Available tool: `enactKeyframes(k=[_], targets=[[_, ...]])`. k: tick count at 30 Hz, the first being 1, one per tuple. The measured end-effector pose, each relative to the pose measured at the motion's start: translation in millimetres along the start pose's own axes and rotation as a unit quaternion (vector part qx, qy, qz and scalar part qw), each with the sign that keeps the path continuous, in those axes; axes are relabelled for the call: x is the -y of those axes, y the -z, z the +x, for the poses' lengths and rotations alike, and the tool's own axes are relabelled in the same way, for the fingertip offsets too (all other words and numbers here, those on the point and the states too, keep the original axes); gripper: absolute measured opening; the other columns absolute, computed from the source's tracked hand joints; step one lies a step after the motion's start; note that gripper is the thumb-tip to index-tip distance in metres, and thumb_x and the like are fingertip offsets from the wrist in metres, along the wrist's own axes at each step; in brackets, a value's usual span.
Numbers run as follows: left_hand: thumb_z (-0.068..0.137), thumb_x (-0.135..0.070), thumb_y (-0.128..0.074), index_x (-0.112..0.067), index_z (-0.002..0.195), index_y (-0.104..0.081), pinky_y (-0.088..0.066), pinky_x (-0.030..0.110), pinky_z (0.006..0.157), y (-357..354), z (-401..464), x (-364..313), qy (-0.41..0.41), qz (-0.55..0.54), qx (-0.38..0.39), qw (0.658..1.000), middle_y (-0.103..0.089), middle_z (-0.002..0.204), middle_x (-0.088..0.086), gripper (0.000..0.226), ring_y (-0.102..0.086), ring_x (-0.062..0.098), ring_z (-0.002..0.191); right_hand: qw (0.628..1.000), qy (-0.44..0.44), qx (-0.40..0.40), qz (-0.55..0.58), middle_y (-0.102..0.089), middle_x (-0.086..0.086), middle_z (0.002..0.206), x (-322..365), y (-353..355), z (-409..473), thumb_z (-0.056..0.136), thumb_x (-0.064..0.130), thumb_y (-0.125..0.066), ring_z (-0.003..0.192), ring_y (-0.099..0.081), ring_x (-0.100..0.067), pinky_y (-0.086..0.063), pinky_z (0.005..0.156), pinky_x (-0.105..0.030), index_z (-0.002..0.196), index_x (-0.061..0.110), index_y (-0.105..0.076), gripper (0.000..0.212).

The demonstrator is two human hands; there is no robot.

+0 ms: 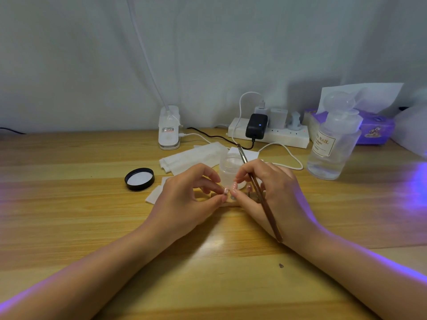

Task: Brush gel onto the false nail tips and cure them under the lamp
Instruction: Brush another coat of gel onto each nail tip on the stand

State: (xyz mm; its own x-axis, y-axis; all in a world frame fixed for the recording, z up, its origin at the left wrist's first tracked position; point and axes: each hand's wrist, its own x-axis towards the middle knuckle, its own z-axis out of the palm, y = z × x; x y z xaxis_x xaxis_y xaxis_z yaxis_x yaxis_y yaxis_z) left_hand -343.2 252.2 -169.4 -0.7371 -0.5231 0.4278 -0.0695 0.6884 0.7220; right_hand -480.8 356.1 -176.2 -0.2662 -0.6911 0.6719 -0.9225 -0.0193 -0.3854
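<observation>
My left hand point(187, 199) pinches a small pinkish false nail tip point(226, 191) between thumb and forefinger at the middle of the wooden table. My right hand point(270, 192) touches the same tip with its fingertips while a long brown-handled brush point(261, 195) lies gripped across its fingers, the metal end pointing away from me. Another nail tip on a small stand point(249, 189) shows between the fingers of that hand. Behind the hands stands an open clear gel jar point(228, 167). Violet light from the curing lamp, itself mostly out of frame, falls on the table at the far right point(418, 181).
The jar's black lid point(139, 179) lies upturned to the left. White wipes point(194, 155) lie behind the jar. A clear pump bottle point(332, 144) stands at the right, a power strip point(270, 132) with chargers and a white clip lamp base point(169, 130) at the back, a purple tissue box point(374, 128) beyond.
</observation>
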Motion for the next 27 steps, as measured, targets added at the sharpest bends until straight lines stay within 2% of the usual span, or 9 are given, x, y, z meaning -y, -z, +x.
enactKeyframes(k=[5, 12, 17, 20, 22, 24, 27], targets=[[0.069, -0.019, -0.076, -0.030, 0.088, -0.055, -0.045, 0.011, 0.069, 0.1, 0.7, 2.1, -0.006, 0.001, 0.000, 1.000, -0.067, 0.077, -0.016, 0.031, -0.060, -0.001, 0.077, 1.000, 0.015, 0.005, 0.003, -0.052, 0.020, 0.078, -2.4, -0.7, -0.4, 0.075, 0.030, -0.070, 0.073, -0.051, 0.001, -0.033, 0.079, -0.015, 0.089, 0.025, -0.056, 0.021], [0.070, -0.020, -0.076, -0.033, 0.092, -0.054, -0.051, 0.024, 0.070, -0.4, 0.1, 4.8, -0.005, 0.002, 0.000, 1.000, -0.068, 0.080, -0.012, 0.034, -0.061, 0.005, 0.078, 0.999, 0.033, -0.007, 0.012, -0.052, 0.020, 0.078, -2.2, -0.8, 0.2, 0.074, 0.027, -0.068, 0.072, -0.049, 0.001, -0.041, 0.073, -0.025, 0.087, 0.023, -0.057, 0.018], [0.071, -0.023, -0.074, -0.037, 0.098, -0.052, -0.052, 0.029, 0.073, -0.1, 0.5, 5.0, -0.002, 0.009, 0.010, 1.000, -0.068, 0.081, -0.015, 0.038, -0.061, 0.003, 0.080, 0.998, 0.056, -0.019, 0.005, -0.048, 0.021, 0.077, -0.4, 0.7, -1.6, 0.071, 0.030, -0.071, 0.077, -0.045, 0.003, -0.033, 0.074, -0.017, 0.085, 0.022, -0.058, 0.021], [0.072, -0.024, -0.076, -0.035, 0.103, -0.052, -0.052, 0.035, 0.075, 0.2, 0.0, 4.8, -0.011, 0.018, 0.006, 1.000, -0.066, 0.084, -0.014, 0.040, -0.060, 0.005, 0.083, 0.997, 0.070, -0.039, 0.004, -0.049, 0.020, 0.078, 0.8, 1.4, -2.0, 0.070, 0.028, -0.072, 0.079, -0.043, 0.006, -0.033, 0.077, -0.018, 0.084, 0.019, -0.060, 0.021], [0.072, -0.032, -0.077, -0.034, 0.106, -0.053, -0.049, 0.042, 0.078, 0.3, -0.6, 3.8, -0.029, 0.023, 0.002, 0.999, -0.064, 0.091, -0.013, 0.041, -0.058, 0.007, 0.086, 0.996, 0.071, -0.048, 0.022, -0.054, 0.016, 0.077, 1.9, 2.3, -1.6, 0.072, 0.032, -0.070, 0.080, -0.046, 0.004, -0.034, 0.079, -0.019, 0.084, 0.017, -0.061, 0.020], [0.068, -0.048, -0.067, -0.039, 0.106, -0.052, -0.045, 0.049, 0.084, -0.1, -0.4, 1.2, -0.050, 0.041, 0.005, 0.998, -0.060, 0.101, -0.013, 0.041, -0.054, 0.008, 0.094, 0.994, 0.074, -0.059, 0.047, -0.060, 0.011, 0.079, 3.5, 3.9, -1.7, 0.075, 0.034, -0.064, 0.081, -0.050, 0.000, -0.035, 0.081, -0.021, 0.085, 0.015, -0.062, 0.022], [0.069, -0.051, -0.058, -0.045, 0.101, -0.054, -0.039, 0.051, 0.088, -1.0, -0.8, -2.0, -0.085, 0.060, 0.001, 0.995, -0.054, 0.105, -0.014, 0.033, -0.050, 0.008, 0.104, 0.992, 0.086, -0.068, 0.060, -0.061, 0.009, 0.081, 5.7, 6.4, -2.4, 0.076, 0.031, -0.063, 0.081, -0.052, -0.002, -0.037, 0.081, -0.022, 0.086, 0.012, -0.063, 0.021]])
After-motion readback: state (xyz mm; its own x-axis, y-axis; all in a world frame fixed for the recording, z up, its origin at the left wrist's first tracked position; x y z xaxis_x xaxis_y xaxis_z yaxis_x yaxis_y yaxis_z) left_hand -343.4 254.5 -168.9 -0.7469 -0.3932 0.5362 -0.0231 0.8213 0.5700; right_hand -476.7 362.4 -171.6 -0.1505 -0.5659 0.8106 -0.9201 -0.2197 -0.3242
